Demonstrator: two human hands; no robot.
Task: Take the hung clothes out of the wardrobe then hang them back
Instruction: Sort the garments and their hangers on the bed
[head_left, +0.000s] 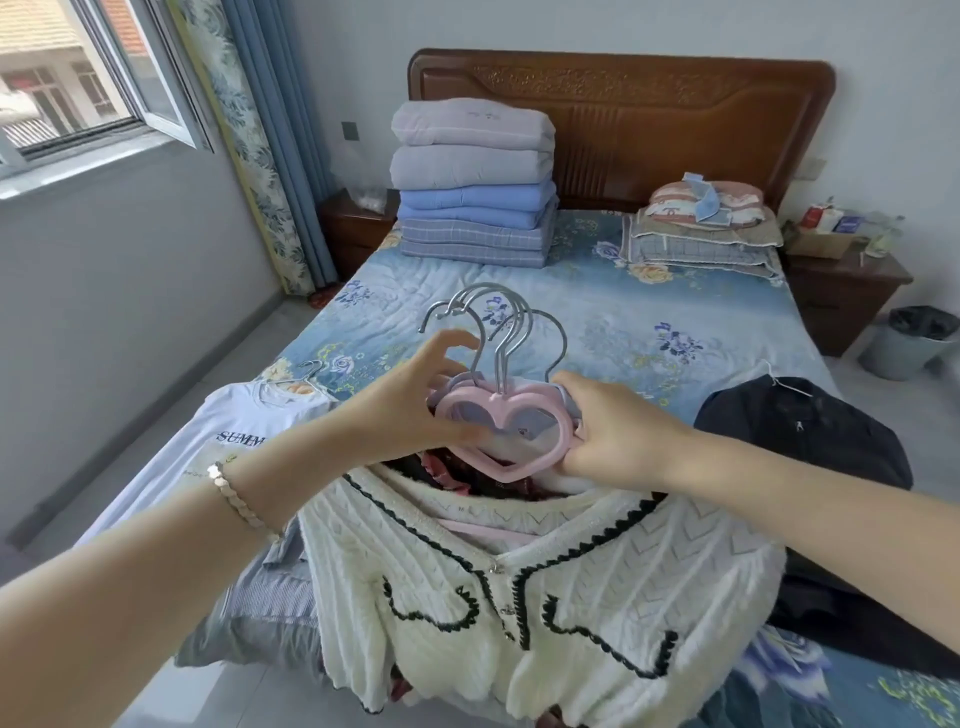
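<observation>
Hangers (511, 470) with pink heart-shaped necks are bunched together at the centre of the view, their metal hooks (501, 358) fanning up toward twelve o'clock. The left hand (415, 402) grasps the bundle from nine o'clock, fingers curled round the hearts and thumb lifted beside the hooks. A beaded bracelet (239, 499) circles that wrist. The right hand (618, 436) grips the bundle from three o'clock, fingers wrapped round the outer heart's edge.

Clothes hang from the bundle toward six o'clock. The front one is a white knitted cardigan (545, 597) with black scalloped trim, and dark red and pink fabric shows bunched behind its collar. The whole lot is held over the foot of the bed (623, 322), which has a blue flowered cover.

At eight o'clock from the bundle a white T-shirt (228, 431) printed with letters lies flat on the bed, on its own hanger. At three o'clock a dark jacket (800, 431) lies spread, also on a hanger.

Toward twelve o'clock a stack of folded quilts (472, 182) stands against the carved wooden headboard (649, 119), with pillows (701, 228) at one o'clock. A nightstand (841, 291) and a bin (904, 338) sit at two o'clock. A window (78, 78) and blue curtain (270, 156) fill ten o'clock.
</observation>
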